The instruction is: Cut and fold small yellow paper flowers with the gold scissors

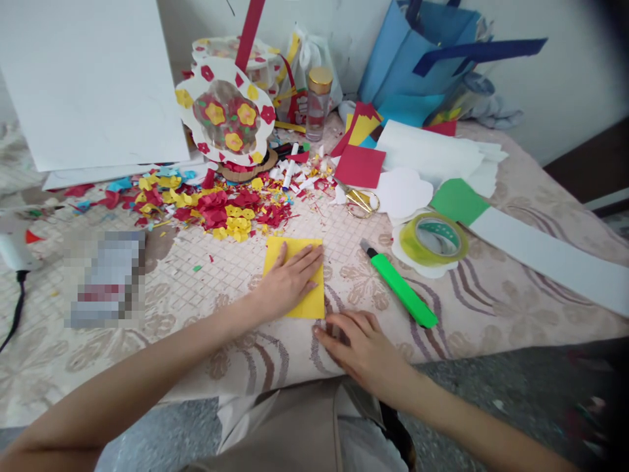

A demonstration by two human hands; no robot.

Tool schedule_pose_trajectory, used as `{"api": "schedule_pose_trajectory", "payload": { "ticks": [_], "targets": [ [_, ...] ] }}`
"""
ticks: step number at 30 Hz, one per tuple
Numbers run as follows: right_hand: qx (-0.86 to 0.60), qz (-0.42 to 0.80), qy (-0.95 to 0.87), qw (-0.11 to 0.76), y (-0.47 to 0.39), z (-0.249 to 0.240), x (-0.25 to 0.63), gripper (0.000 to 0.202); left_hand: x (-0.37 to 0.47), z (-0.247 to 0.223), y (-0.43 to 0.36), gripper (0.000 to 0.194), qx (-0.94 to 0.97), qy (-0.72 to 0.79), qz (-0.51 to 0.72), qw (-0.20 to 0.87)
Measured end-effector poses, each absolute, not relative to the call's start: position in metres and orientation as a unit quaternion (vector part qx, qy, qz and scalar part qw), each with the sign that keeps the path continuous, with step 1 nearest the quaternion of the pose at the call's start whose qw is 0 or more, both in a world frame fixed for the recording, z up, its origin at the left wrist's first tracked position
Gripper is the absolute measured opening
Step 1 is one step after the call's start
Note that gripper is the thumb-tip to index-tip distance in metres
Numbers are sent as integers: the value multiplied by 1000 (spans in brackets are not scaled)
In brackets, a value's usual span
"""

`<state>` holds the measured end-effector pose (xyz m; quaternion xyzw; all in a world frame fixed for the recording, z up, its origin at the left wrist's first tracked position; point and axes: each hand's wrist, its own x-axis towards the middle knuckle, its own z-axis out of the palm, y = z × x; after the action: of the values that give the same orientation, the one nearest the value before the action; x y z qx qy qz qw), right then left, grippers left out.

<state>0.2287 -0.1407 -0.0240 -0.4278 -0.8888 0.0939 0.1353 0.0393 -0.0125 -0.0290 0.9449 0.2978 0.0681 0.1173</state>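
A square of yellow paper (310, 298) lies flat near the table's front edge. My left hand (289, 278) rests on it with the fingers stretched out, covering its middle. Just off the paper's lower right corner is my right hand (361, 347), its fingers loosely bent and apart, with nothing visible in them. To the right of both hands lies a green utility knife (403, 288) with its blade end pointing away from me. Beyond it, a roll of clear yellowish tape (435, 239) sits on a white paper cutout (432, 269).
Colourful paper scraps (221, 203) spread across the back, before a flower-decorated paper lantern (230, 118). Gold scissors (361, 202) lie by red paper (360, 166). A blurred phone-like object (108, 278) and a white glue gun (14, 242) are left. A blue bag (417, 56) stands behind.
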Motion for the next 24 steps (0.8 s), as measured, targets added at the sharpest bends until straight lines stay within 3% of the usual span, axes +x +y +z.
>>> {"api": "schedule_pose_trajectory", "payload": {
  "ticks": [4, 7, 10, 17, 24],
  "targets": [
    [-519, 47, -833, 189, -136, -18, 259, 36, 41, -30, -5, 48, 940, 309, 74, 127],
    [-658, -34, -736, 158, -125, -17, 292, 44, 41, -29, -4, 48, 937, 312, 70, 142],
    [-698, 18, -705, 121, -117, -18, 313, 52, 40, -29, -5, 48, 933, 312, 85, 157],
    [-638, 130, -747, 136, -135, -1, 306, 57, 38, -24, -4, 45, 914, 321, 143, 205],
    [-524, 263, -808, 63, -181, 3, 287, 68, 37, -20, -4, 43, 908, 327, 163, 204]
  ]
}}
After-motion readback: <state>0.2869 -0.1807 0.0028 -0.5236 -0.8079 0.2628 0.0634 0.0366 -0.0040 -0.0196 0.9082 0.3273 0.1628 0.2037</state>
